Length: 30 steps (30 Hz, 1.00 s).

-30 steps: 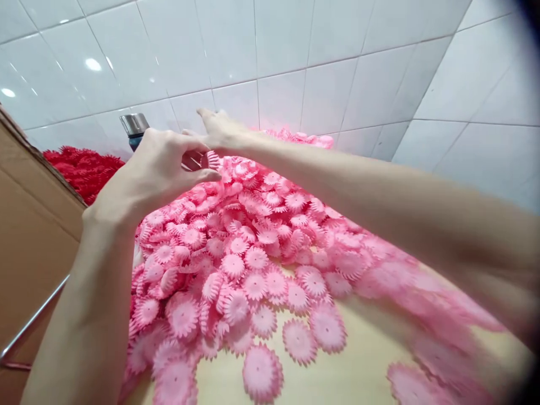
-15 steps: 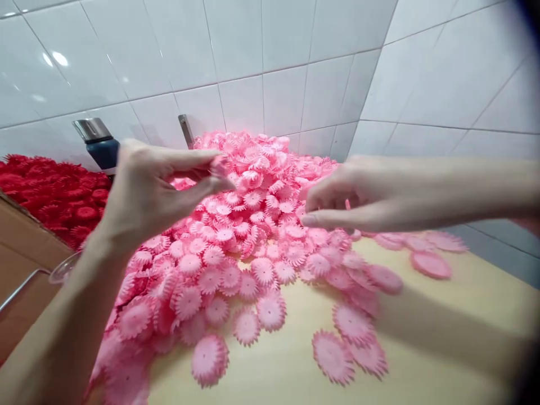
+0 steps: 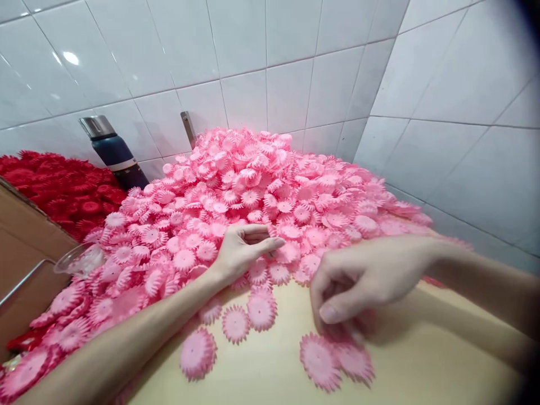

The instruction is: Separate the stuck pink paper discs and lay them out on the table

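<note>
A large heap of pink serrated discs (image 3: 248,174) spreads over the pale tabletop (image 3: 253,371). My left hand (image 3: 247,247) is at the heap's front edge, thumb and fingers curled toward each other near a pink disc; whether it pinches one is hard to tell. Above the discs at the front right, my right hand (image 3: 350,287) is bent downward with its fingers curled and blurred. Just below it lie overlapping pink discs (image 3: 320,360), partly covered by the fingers. A thick pink disc stack (image 3: 198,353) rests on the table at the front left.
A dark blue bottle (image 3: 113,152) with a steel cap leans behind the heap, beside a red disc pile (image 3: 63,185). A cardboard box (image 3: 34,242) and a clear plastic cup (image 3: 82,260) are at the left. Tiled walls (image 3: 287,34) rise behind.
My left hand has moved down and right, from above the heap to its front edge. My right hand has come down toward the front discs. More of the bottle shows.
</note>
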### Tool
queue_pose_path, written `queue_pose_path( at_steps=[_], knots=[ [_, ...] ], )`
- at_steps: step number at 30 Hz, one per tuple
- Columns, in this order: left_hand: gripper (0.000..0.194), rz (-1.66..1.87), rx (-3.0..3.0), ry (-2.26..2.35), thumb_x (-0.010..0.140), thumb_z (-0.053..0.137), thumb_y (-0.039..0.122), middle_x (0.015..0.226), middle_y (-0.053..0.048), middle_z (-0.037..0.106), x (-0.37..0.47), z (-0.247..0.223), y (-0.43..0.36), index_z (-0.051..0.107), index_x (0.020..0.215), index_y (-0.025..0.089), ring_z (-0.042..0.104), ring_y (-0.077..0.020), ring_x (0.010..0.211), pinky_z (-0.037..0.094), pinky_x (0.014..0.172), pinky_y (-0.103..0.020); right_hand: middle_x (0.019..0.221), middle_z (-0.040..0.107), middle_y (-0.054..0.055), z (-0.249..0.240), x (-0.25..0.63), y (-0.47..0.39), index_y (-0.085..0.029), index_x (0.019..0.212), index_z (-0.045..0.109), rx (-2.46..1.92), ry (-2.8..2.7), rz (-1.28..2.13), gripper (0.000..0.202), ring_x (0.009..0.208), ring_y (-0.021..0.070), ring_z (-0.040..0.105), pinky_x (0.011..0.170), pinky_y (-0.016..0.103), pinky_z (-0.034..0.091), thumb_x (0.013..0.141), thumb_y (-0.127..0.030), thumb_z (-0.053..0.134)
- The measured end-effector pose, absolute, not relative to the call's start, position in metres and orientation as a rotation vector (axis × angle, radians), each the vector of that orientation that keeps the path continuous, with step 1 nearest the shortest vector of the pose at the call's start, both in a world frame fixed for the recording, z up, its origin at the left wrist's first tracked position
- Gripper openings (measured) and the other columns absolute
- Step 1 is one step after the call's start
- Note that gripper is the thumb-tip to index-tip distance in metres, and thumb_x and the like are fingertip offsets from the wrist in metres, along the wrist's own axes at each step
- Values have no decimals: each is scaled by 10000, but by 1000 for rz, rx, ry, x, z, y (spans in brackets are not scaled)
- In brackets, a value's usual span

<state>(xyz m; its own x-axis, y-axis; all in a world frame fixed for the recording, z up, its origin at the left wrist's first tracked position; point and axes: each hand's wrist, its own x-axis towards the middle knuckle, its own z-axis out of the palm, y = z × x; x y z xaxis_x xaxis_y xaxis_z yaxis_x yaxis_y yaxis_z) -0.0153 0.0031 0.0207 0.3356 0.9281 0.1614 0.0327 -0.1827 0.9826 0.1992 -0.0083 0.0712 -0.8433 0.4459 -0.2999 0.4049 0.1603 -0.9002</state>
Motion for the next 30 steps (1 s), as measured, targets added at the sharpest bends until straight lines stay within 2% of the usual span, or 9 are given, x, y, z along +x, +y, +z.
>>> queue_pose_path(
  at_steps=[1, 2, 6, 9, 12, 15, 18, 21, 30],
  knots=[
    [228, 1061, 1540, 939, 612, 802, 337, 652, 5, 651, -17, 17, 11, 647, 636, 172, 611, -131, 605, 512, 586, -243, 699, 698, 37, 67, 197, -8, -170, 812, 720, -842, -2416, 2003, 224, 548, 111, 632, 542, 219, 522, 846, -361, 607],
    [245, 1082, 1551, 964, 599, 807, 341, 647, 6, 649, -19, 15, 20, 633, 615, 171, 614, -134, 614, 513, 590, -244, 772, 712, 51, 64, 195, -7, -171, 853, 713, -853, -2391, 2009, 256, 600, 114, 649, 560, 217, 524, 880, -373, 558],
    [273, 1211, 1596, 994, 554, 824, 355, 691, -5, 682, -17, 21, 47, 645, 649, 173, 651, -161, 678, 545, 663, -272, 857, 722, 71, 57, 190, 9, -156, 873, 677, -979, -2033, 1763, 240, 633, 117, 660, 518, 190, 507, 829, -388, 633],
    [274, 1173, 1624, 937, 583, 807, 361, 636, -17, 678, -10, 38, 48, 628, 596, 155, 640, -145, 592, 530, 574, -258, 834, 720, 89, 54, 188, 21, -138, 882, 665, -927, -1816, 1772, 255, 600, 133, 670, 422, 181, 484, 804, -381, 666],
    [270, 1167, 1593, 861, 602, 807, 331, 729, -50, 723, -6, 56, 36, 681, 752, 146, 672, -154, 611, 545, 564, -256, 816, 717, 85, 52, 184, 26, -133, 832, 650, -832, -1607, 1757, 219, 554, 140, 673, 327, 160, 437, 778, -339, 698],
    [266, 1216, 1534, 897, 602, 814, 308, 694, -54, 716, -8, 63, 23, 662, 732, 133, 669, -157, 563, 542, 529, -256, 730, 714, 63, 51, 177, 26, -137, 727, 611, -728, -1456, 1761, 141, 392, 115, 606, 282, 177, 405, 753, -249, 692],
    [264, 1207, 1467, 1006, 595, 819, 301, 637, -41, 698, -16, 53, 18, 651, 706, 130, 670, -162, 560, 545, 535, -250, 599, 689, 48, 48, 167, 30, -149, 629, 544, -585, -1333, 1790, 128, 299, 121, 538, 272, 211, 370, 740, -184, 599],
    [279, 1199, 1455, 1080, 575, 830, 306, 667, -40, 712, -24, 38, 20, 662, 729, 144, 678, -175, 577, 559, 553, -265, 533, 659, 40, 40, 157, 40, -156, 567, 506, -550, -1238, 1783, 158, 275, 126, 506, 271, 227, 349, 707, -195, 567],
    [232, 1181, 1529, 1198, 587, 817, 319, 674, -26, 716, -32, 13, 29, 677, 696, 169, 681, -183, 628, 527, 547, -242, 504, 638, 39, 13, 135, 66, -135, 575, 565, -637, -1270, 1768, 194, 286, 139, 532, 235, 211, 335, 707, -258, 637]
  ],
)
